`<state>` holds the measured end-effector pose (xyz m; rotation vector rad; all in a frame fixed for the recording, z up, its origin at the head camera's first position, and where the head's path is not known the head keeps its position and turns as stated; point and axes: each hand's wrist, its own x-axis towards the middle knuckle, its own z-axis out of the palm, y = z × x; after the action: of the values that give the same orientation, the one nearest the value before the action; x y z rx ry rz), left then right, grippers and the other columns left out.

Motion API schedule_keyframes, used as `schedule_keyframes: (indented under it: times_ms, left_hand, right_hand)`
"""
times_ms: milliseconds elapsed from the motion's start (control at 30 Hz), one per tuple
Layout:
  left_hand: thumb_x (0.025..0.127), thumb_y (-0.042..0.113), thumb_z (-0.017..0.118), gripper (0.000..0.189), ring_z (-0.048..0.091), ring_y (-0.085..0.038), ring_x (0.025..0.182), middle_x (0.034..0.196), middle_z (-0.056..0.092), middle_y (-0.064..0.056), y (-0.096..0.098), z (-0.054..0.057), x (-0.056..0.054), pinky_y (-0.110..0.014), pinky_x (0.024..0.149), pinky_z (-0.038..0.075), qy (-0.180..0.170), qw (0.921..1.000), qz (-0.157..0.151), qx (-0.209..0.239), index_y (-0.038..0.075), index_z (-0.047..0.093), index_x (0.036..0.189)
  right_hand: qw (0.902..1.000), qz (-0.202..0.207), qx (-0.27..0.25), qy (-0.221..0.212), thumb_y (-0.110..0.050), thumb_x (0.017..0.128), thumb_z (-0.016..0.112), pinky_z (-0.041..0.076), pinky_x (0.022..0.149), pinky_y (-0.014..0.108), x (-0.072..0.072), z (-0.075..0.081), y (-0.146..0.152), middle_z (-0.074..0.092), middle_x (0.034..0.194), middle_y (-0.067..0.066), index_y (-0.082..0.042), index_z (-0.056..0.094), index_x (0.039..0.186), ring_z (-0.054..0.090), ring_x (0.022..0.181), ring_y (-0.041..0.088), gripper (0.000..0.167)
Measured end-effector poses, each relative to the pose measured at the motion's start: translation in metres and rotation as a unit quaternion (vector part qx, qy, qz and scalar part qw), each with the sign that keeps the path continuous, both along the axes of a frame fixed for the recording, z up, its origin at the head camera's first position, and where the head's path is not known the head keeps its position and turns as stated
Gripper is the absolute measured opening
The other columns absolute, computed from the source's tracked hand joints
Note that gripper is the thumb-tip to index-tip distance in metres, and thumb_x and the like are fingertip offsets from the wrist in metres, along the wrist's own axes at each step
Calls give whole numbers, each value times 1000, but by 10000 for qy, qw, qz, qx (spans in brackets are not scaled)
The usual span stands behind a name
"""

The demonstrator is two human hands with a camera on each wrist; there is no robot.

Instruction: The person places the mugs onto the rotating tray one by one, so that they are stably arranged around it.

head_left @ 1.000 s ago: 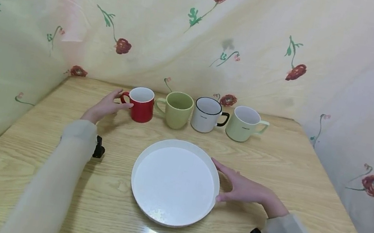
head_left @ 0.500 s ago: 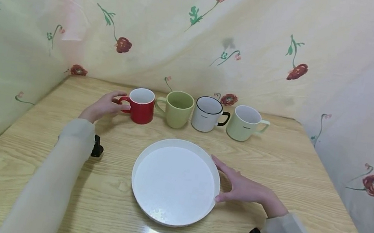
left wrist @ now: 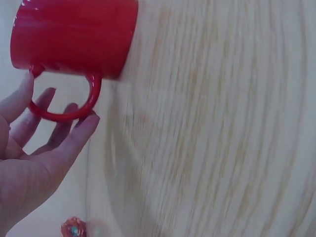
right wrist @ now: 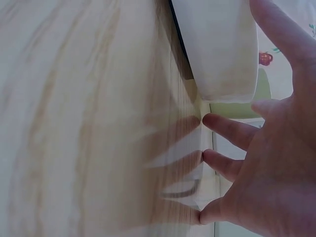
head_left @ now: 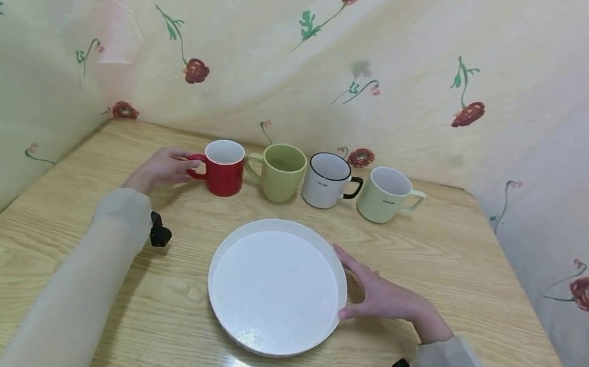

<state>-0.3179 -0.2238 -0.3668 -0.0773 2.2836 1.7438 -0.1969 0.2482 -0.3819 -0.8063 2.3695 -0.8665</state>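
In the head view my left hand (head_left: pixel 161 168) is at the handle of a red mug (head_left: pixel 224 178), which has a white inside and stands upright at the left end of a row. The left wrist view shows the thumb (left wrist: pixel 22 96) against the handle's upper end and bent fingers about the handle loop (left wrist: pixel 64 117). A round white tray (head_left: pixel 276 291) with a low rim lies at mid-table. My right hand (head_left: pixel 386 296) rests spread at its right side, thumb and index finger touching the rim. Seen from the right wrist, the other fingertips (right wrist: pixel 212 121) touch the tabletop.
Right of the red mug stand an olive-green mug (head_left: pixel 281 176), a white mug (head_left: pixel 324 182) with black rim and handle, and a pale green mug (head_left: pixel 382 197). Behind them hangs a flowered cloth (head_left: pixel 270 49). The wood-grain table (head_left: pixel 174 345) runs toward me.
My left fingers have closed in around the red mug's handle, and the mug has shifted very slightly toward me. The right hand and the tray stay put.
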Motion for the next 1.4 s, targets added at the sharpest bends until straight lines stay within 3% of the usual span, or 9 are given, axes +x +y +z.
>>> schedule_keyframes:
  times_ms: [100,200,433,600,933,1100,1233,1400]
  left_hand:
    - [100,16,52,43,56,-14,100,107,56,0,2,-2,-2,-40,110,42,-130,9990,153,402,-5,43,136]
    - [100,17,53,40,54,-17,105,115,54,-5,4,-2,-2,-42,113,39,-196,9976,276,610,-3,46,133]
    - [100,20,52,42,45,-27,120,134,45,-14,8,-1,0,-42,115,37,-185,9959,421,776,0,44,136]
    - [101,18,51,49,40,-29,128,142,40,-13,11,0,1,-41,117,34,-259,9934,536,977,2,39,145]
    - [100,20,52,49,35,-29,137,148,38,-11,12,-1,3,-40,119,32,-455,9904,679,1116,7,39,146]
    - [99,19,53,40,39,-26,130,128,49,-3,12,-2,4,-40,119,32,-446,9876,660,1352,10,48,138]
    - [99,19,54,19,43,-20,121,111,52,6,10,-3,6,-40,119,31,-493,9861,598,1469,17,56,117]
    - [99,19,54,12,41,-21,127,110,50,6,10,0,9,-40,118,32,-675,9805,643,1732,19,54,111]
  right_hand:
    - [10000,-6,-6,-2,-36,76,82,0,104,81,0,0,0,9,163,16,-18,-1,157,7,149,43,117]
    - [10000,7,-25,-27,-36,75,82,0,104,81,0,1,0,8,164,14,-19,1,157,7,149,41,117]
    - [10000,66,-10,-48,-37,74,83,1,106,80,-2,2,0,9,164,12,-19,4,157,7,149,42,116]
    - [10000,87,17,-33,-37,75,82,1,105,80,-3,2,0,8,164,13,-19,3,157,7,149,43,116]
    - [9997,-11,19,-235,-35,75,82,-2,107,78,-2,4,-1,7,164,11,-22,3,157,5,150,40,115]
    - [9997,-35,-7,-238,-34,75,83,-3,106,79,-1,5,-2,7,164,9,-22,4,157,5,150,39,115]
    - [9997,9,34,-251,-37,74,83,-2,108,78,-2,5,-2,6,164,8,-22,3,157,5,150,38,115]
    - [9997,73,98,-204,-39,74,83,1,109,77,-2,6,-2,6,164,9,-22,3,157,6,150,40,117]
